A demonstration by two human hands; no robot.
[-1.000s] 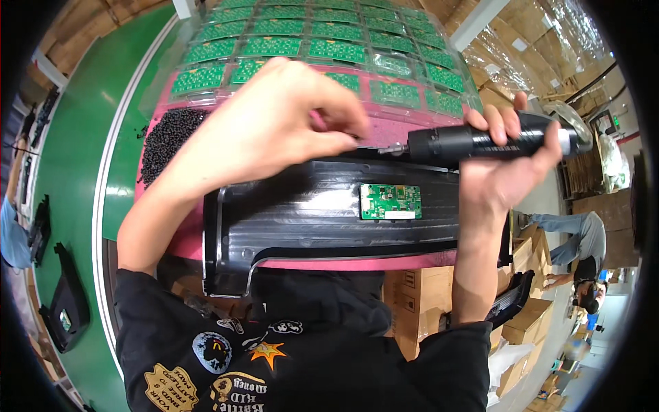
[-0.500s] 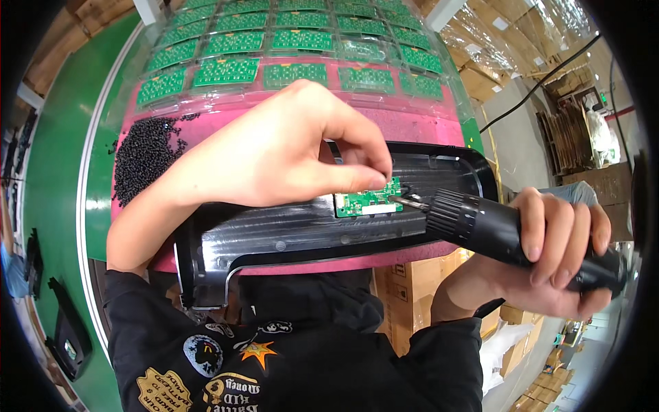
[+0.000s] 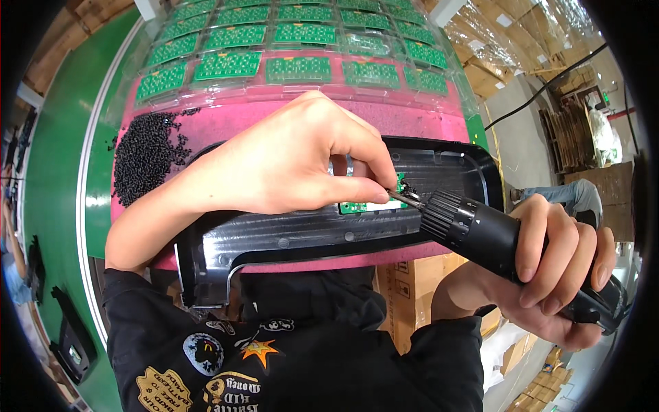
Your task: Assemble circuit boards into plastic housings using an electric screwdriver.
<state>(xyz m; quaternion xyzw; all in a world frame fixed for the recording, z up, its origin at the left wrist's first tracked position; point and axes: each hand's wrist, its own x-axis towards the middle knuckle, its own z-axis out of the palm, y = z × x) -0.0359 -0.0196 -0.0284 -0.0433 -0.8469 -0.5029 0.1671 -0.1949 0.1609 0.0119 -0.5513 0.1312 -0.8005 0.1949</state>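
My right hand (image 3: 556,264) is wrapped round a black electric screwdriver (image 3: 473,223), its thin metal bit slanting up and left. The bit's tip is at the fingertips of my left hand (image 3: 302,158), where thumb and forefinger are pinched together. Whatever lies between those fingers is too small or too hidden to name. Under the fingertips, a green circuit board (image 3: 353,207) sits inside a long black plastic housing (image 3: 309,239). My left hand covers much of the board. A few small dark wires or parts show beside the board, near the bit.
A heap of small black screws (image 3: 147,158) lies at the left on the pink mat (image 3: 237,123). Clear plastic trays of green circuit boards (image 3: 230,65) fill the far side. A black cable (image 3: 549,86) hangs at the right. Another person's leg (image 3: 566,196) shows beyond my right hand.
The screwdriver's bit has moved left from over the board to my left fingertips. Its handle end has dropped lower with my right hand. My left thumb and forefinger have shifted slightly down and right.
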